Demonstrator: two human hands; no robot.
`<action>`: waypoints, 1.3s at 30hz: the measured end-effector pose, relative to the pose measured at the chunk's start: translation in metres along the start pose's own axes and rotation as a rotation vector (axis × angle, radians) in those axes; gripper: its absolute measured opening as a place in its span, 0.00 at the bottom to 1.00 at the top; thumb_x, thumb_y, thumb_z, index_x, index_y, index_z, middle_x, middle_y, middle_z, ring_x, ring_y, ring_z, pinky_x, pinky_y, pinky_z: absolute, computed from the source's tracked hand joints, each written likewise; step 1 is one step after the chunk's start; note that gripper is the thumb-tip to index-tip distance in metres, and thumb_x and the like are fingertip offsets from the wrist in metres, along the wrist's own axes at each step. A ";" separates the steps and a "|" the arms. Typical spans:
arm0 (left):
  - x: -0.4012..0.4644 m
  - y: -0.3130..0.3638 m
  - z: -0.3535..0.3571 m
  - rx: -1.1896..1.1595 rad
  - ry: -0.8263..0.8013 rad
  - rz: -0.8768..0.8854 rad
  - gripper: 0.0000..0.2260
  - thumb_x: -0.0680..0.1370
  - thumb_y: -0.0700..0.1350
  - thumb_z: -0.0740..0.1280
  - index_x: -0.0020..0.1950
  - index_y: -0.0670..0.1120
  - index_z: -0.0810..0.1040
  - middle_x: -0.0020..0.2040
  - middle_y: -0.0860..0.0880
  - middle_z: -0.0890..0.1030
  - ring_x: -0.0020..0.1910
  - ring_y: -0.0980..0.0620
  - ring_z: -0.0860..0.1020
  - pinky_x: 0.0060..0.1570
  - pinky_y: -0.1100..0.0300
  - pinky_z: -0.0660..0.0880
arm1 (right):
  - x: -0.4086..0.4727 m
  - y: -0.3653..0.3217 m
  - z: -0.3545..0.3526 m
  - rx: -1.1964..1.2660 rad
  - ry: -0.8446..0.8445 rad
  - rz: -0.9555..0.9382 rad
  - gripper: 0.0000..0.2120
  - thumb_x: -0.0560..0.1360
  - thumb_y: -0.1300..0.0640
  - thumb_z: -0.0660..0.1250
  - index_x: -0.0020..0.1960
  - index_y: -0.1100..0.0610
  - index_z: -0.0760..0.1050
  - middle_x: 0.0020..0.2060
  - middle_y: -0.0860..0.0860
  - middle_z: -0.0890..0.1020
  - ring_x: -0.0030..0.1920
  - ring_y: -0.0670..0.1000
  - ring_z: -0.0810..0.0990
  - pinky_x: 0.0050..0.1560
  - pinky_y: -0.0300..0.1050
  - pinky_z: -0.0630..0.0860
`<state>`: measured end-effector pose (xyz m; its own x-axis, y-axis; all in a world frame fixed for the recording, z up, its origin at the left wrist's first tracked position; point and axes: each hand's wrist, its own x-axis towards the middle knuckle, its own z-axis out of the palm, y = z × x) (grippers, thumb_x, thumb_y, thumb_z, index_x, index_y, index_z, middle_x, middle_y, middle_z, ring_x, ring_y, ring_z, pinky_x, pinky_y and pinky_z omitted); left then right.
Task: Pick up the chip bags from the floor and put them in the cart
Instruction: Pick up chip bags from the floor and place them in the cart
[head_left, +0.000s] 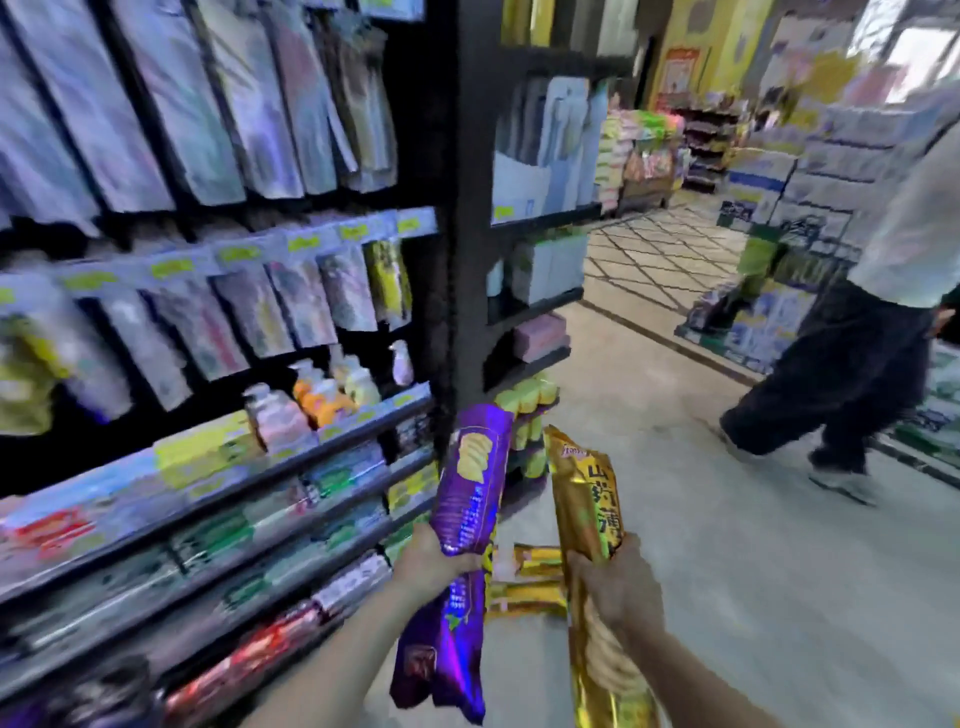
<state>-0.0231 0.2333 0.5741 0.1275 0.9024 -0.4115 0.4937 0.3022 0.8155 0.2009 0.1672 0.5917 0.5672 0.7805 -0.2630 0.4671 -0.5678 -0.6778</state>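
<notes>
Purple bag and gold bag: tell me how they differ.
The purple bag is in the left hand; the gold bag is in the right hand. Purple shows a chip picture, gold large dark characters. Both are long, shiny, and gripped mid-length, pointing away.

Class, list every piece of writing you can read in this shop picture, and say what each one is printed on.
"山药薄": large dark characters on the gold chip bag in the right hand; the third is partly covered.
Red logo near that bag's top: too blurred to read.
Purple chip bag in the left hand: small print, unreadable.
Shelf price tags: blurred.
Wall poster: blurred.
</notes>
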 end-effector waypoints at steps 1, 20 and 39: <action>-0.019 -0.018 -0.029 -0.026 0.050 -0.020 0.40 0.52 0.58 0.75 0.58 0.42 0.69 0.53 0.43 0.81 0.52 0.46 0.80 0.54 0.52 0.76 | -0.020 -0.016 0.020 -0.009 -0.029 -0.030 0.22 0.68 0.46 0.71 0.53 0.57 0.66 0.50 0.58 0.81 0.52 0.61 0.80 0.48 0.51 0.73; -0.357 -0.364 -0.341 -0.228 0.717 -0.556 0.26 0.65 0.44 0.78 0.54 0.42 0.67 0.55 0.41 0.77 0.57 0.44 0.76 0.54 0.56 0.71 | -0.437 -0.174 0.363 -0.212 -0.759 -0.511 0.31 0.70 0.43 0.70 0.65 0.60 0.65 0.58 0.57 0.80 0.58 0.59 0.79 0.53 0.49 0.74; -0.451 -0.546 -0.454 -0.115 0.839 -0.760 0.28 0.65 0.42 0.78 0.60 0.36 0.70 0.54 0.41 0.79 0.53 0.45 0.78 0.53 0.56 0.73 | -0.653 -0.178 0.574 -0.450 -0.894 -0.473 0.34 0.71 0.39 0.66 0.66 0.60 0.61 0.60 0.58 0.77 0.59 0.59 0.79 0.53 0.51 0.75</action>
<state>-0.7406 -0.1995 0.4995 -0.8088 0.3813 -0.4478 0.1101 0.8461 0.5216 -0.6419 -0.0913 0.4896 -0.3434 0.7482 -0.5677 0.8141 -0.0642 -0.5771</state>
